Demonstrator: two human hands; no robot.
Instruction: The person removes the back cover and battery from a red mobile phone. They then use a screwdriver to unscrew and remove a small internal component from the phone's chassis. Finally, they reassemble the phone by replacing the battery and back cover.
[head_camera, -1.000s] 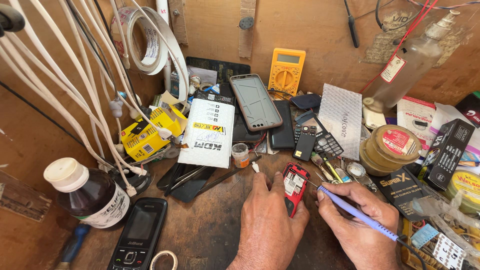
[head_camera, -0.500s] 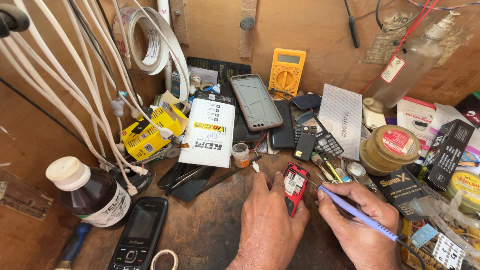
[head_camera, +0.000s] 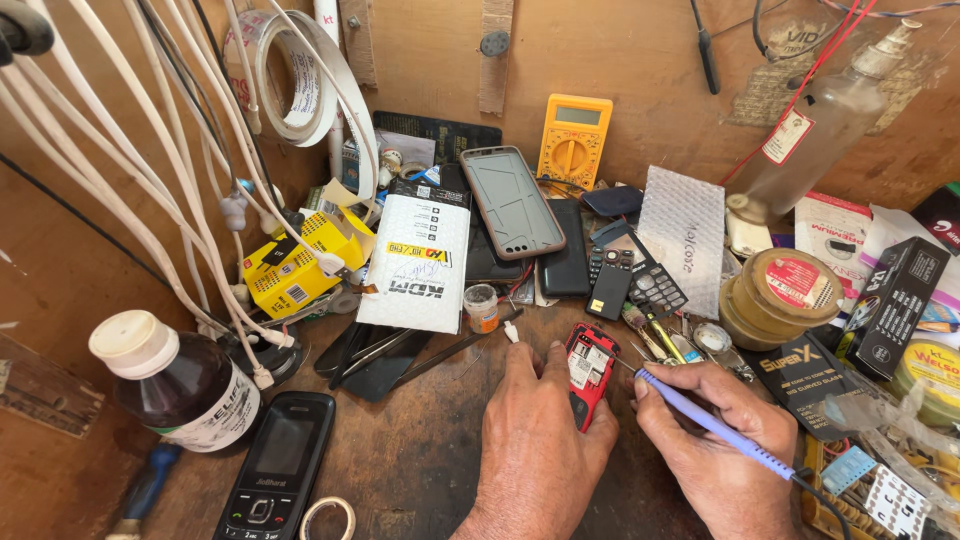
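Note:
A small red phone with its back removed lies on the wooden bench at the lower middle. My left hand rests on the bench and pins the phone at its lower left side. My right hand grips a lilac soldering iron like a pen, its thin tip reaching toward the phone's upper right edge. The iron's cord runs off toward the lower right.
A black keypad phone and a dark brown bottle sit at the lower left. White cables hang across the left. A yellow multimeter, grey phone case, white packet, round tins and boxes crowd the back and right.

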